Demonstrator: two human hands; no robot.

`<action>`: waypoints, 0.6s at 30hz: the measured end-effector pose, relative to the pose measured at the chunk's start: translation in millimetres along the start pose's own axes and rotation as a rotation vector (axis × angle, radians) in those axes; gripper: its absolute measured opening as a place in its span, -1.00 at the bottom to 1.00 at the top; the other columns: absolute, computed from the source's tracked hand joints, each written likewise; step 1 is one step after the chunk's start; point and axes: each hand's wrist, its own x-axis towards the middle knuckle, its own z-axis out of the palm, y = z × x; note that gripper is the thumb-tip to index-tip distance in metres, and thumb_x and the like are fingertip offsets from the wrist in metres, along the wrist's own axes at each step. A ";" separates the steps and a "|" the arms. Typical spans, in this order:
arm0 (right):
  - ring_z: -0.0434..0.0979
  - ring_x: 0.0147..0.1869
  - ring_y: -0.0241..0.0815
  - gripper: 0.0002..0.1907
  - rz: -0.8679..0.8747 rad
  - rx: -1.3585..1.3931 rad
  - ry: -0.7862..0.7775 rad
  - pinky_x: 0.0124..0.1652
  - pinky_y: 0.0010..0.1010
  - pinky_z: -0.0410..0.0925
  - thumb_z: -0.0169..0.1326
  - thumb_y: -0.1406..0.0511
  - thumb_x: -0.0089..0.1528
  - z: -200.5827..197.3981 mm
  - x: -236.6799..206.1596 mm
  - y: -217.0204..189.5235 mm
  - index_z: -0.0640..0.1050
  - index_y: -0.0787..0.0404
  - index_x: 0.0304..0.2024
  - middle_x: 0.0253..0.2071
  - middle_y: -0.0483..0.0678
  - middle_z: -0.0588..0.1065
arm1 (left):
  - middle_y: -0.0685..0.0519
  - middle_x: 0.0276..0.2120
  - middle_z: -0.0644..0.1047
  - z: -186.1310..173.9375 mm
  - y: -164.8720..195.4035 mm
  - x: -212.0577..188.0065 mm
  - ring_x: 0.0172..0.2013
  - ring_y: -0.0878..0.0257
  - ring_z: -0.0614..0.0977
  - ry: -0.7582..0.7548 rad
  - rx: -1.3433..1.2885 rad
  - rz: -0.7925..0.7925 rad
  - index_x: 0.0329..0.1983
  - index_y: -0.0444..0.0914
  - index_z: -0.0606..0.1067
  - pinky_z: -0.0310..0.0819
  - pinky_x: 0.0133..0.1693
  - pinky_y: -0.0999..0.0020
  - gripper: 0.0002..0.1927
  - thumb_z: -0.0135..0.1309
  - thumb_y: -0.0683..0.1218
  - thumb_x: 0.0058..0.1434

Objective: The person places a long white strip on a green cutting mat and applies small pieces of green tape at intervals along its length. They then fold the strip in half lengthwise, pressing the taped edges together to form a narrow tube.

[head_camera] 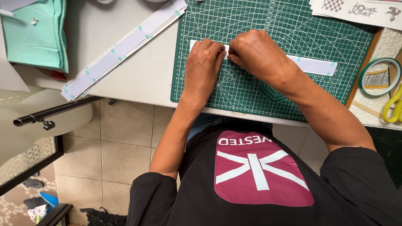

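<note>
**Both hands pinch a white strip on the green cutting mat**

At the upper left of the frame lies a folded mint-green cloth (39, 35). Just right of it, a stack of long white strips (121, 48) with small green tape tabs runs diagonally across the pale table (142, 79). In the upper middle, the left hand (203, 62) rests on the green cutting mat (259, 92), fingers curled together and pressing down on the left end of a single white strip (310, 64). The right hand (255, 52) meets it fingertip to fingertip, fingers bunched and pinched on the same strip, which stretches away to the right across the mat. At the far right sit a roll of green tape (379, 77) and yellow scissor handles (393, 106).
</note>
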 end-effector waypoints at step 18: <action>0.65 -0.34 -0.03 -0.87 -0.032 0.009 0.036 -0.31 -0.28 0.52 0.30 0.35 0.21 0.1 -5.1 2.5 0.65 0.32 -0.35 -0.42 0.08 0.59 | 0.04 -0.28 0.57 -2.5 0.1 -0.4 -0.21 0.14 0.58 0.006 -0.002 0.005 -0.23 -0.29 0.61 0.51 -0.14 0.22 -0.94 0.20 -0.20 0.26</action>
